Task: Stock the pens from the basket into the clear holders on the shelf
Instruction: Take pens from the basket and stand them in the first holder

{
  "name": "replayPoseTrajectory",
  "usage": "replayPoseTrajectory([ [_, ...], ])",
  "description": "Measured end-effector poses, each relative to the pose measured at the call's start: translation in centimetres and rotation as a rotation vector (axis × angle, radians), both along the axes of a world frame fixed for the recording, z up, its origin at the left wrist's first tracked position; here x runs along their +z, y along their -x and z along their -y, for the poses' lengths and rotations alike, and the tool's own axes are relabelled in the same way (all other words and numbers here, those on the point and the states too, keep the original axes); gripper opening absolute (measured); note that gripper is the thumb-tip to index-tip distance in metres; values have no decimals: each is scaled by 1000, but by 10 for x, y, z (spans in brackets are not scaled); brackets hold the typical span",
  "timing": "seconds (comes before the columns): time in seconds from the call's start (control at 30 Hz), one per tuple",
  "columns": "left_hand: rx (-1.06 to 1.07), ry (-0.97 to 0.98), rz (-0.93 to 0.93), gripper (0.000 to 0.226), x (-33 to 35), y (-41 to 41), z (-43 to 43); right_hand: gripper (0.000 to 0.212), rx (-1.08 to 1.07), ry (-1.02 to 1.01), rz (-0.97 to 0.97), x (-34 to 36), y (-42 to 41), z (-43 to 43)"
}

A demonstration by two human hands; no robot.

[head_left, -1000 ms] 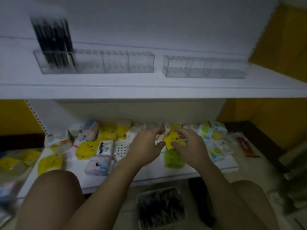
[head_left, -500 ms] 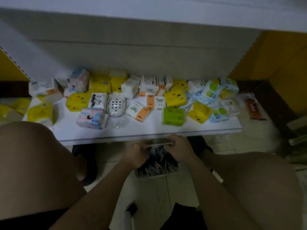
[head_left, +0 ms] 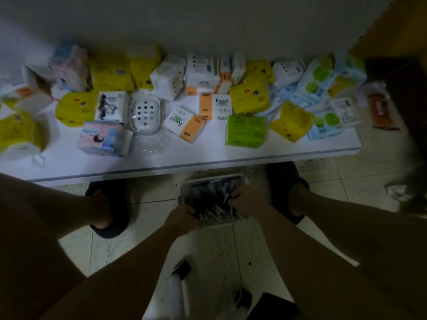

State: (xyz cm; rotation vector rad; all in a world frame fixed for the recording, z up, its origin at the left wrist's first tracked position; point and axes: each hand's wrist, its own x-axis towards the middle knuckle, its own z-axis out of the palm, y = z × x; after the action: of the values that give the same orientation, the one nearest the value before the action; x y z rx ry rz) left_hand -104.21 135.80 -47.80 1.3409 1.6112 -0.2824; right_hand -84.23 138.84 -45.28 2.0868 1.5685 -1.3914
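Observation:
A white basket (head_left: 184, 188) sits on the tiled floor between my feet, filled with several dark pens (head_left: 209, 194). Both hands are down inside it. My left hand (head_left: 182, 215) is at the basket's near left corner with its fingers curled among the pens. My right hand (head_left: 248, 199) is at the right side, fingers curled round a bunch of pens. The clear holders and the upper shelf are out of view.
The low white shelf (head_left: 208, 155) above the basket carries several tissue packs, a green pack (head_left: 246, 131) and a white soap dish (head_left: 144, 114). My knees flank the basket. A white stool (head_left: 208, 273) is under me.
The view dropped from the upper shelf with its holders to the floor. Both hands went from the low shelf down into the basket and closed on pens.

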Motion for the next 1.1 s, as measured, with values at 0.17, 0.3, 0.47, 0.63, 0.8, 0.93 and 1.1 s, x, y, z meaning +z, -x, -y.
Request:
replayPoseTrajectory([
  [0.17, -77, 56, 10, 37, -19, 4, 4, 22, -70, 78, 12, -38, 1, 5],
  [0.3, -134, 77, 40, 44, -24, -4, 3, 32, -96, 108, -37, -69, 2, 15],
  [0.47, -258, 165, 3, 52, -30, -13, 11, 36, -77, 120, -67, -87, 11, 18],
  [0.63, -149, 181, -12, 48, -43, -16, 10, 40, -55, 167, -64, -91, 14, 17],
  [0.8, -89, 201, -8, 44, -45, -15, 8, 66, -21, 209, -65, -148, 3, 22],
  [0.93, -13, 253, 29, 42, -46, -14, 8, 73, 78, 260, -23, -109, 11, 17],
  [1.1, 214, 360, 165, 38, -45, -17, 4, 78, -98, 219, -20, -103, 18, 18],
])
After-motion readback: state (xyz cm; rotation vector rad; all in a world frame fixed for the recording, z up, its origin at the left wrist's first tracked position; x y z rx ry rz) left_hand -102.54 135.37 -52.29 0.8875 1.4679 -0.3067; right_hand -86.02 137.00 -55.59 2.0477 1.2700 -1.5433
